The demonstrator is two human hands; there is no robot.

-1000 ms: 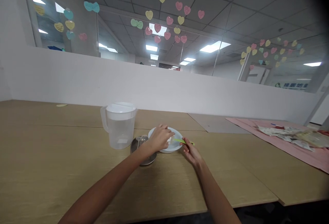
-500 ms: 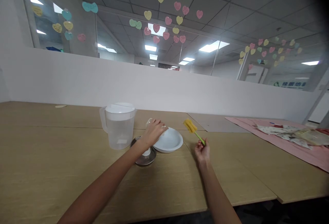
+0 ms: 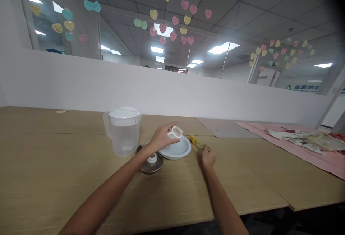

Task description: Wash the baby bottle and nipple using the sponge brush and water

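The small white-rimmed bottle (image 3: 174,133) is in the left hand (image 3: 163,137), thumb and fingers closed about it, tipped over on its side above the white bowl (image 3: 175,155); its long axis runs roughly from nine to three o'clock, the open mouth at the three o'clock end; the yellow sponge bottle brush (image 3: 193,140) lies at about four o'clock from that mouth, near but apart, with its green handle slanting down to the right hand (image 3: 208,157), which is curled shut around it; the two hands stand apart, the left much the nearer to the bottle; at eight o'clock from the bowl is a round metal dish (image 3: 151,169) bearing a white collar (image 3: 152,158); at ten o'clock, a lidded translucent pitcher (image 3: 125,136); whether bowl or pitcher holds water is hard to say from here.
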